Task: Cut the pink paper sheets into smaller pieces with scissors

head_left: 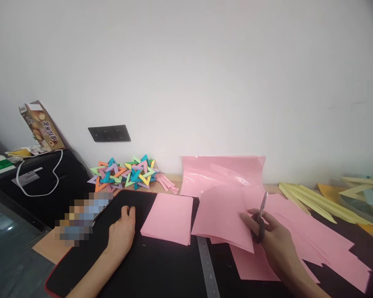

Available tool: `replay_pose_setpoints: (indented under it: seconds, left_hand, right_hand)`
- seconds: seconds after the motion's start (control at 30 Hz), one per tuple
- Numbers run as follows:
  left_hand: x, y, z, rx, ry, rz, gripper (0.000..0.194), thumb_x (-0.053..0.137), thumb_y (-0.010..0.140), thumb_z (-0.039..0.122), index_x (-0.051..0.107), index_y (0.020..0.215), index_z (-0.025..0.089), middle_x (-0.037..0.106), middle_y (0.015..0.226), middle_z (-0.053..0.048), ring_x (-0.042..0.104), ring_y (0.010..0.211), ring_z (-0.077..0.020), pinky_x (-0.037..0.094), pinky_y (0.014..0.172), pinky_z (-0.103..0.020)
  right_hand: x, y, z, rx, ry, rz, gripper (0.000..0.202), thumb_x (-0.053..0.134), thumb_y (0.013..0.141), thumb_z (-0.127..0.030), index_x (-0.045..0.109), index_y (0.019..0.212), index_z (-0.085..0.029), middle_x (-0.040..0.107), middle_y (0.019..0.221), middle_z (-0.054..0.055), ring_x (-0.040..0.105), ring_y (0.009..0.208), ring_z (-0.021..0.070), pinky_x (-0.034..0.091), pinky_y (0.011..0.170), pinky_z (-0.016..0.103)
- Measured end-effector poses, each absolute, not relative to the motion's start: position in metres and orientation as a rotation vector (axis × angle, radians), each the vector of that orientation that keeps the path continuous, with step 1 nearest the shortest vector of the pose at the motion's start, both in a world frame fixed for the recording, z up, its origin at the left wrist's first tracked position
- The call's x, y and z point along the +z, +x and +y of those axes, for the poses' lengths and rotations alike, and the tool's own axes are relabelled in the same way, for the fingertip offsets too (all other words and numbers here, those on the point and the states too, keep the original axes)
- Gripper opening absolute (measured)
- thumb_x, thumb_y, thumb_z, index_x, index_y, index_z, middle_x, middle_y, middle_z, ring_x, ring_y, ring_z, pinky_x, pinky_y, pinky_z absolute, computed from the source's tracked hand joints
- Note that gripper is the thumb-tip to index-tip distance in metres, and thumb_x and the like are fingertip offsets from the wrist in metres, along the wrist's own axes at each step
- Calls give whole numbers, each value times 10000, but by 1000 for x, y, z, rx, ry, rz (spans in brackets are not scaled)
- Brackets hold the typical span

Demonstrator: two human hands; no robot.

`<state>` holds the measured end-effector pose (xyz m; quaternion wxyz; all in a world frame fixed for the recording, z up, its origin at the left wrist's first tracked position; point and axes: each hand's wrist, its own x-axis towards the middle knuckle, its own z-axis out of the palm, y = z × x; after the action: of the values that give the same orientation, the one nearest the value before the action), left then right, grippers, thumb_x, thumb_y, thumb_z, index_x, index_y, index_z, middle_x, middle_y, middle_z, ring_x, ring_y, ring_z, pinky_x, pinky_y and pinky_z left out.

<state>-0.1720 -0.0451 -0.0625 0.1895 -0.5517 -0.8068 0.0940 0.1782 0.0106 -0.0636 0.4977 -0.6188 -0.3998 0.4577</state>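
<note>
My right hand holds scissors, blades pointing up, and its thumb lies at the edge of a pink sheet raised at a tilt. Over the black mat, my left hand has its fingers curled; whether anything is between them is too small to tell. A stack of squarish pink paper lies between the hands. Partly under the pink sheets, a clear ruler runs toward the front edge. More pink pieces spread out to the right of my right hand.
Two colourful folded-paper stars and pink strips stand by the wall. Behind the sheets is a glossy pink pack. Yellow strips lie at the right. A snack box and white cable are at the left.
</note>
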Motion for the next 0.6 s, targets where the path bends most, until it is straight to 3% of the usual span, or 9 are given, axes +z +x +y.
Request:
replay_pose_setpoints:
  seconds: [0.27,0.43,0.6]
  left_hand:
    - [-68,-197,-35,345,-1391,-2279,461,218,841,-3,478,1215,68,369,1362,-276,682,637,-234,523,499,-362]
    - [-62,-212,-28,326,-1261,-2293,365,199,878,61,541,1007,48,371,1346,-300,680,615,-255,503,465,-352]
    - [-61,-221,-24,307,-1213,-2310,347,186,906,117,518,970,42,399,1297,-328,679,636,-266,492,479,-342]
  right_hand:
    - [-70,179,13,1060,-1653,-1006,498,665,591,-577,628,898,-187,651,774,42,555,675,190,406,555,245]
    - [-66,174,10,1049,-1658,-995,491,668,578,-561,627,900,-194,653,751,31,552,666,188,384,544,244]
    - [-62,170,9,1047,-1654,-985,462,661,580,-543,620,887,-200,641,698,11,543,649,177,382,545,238]
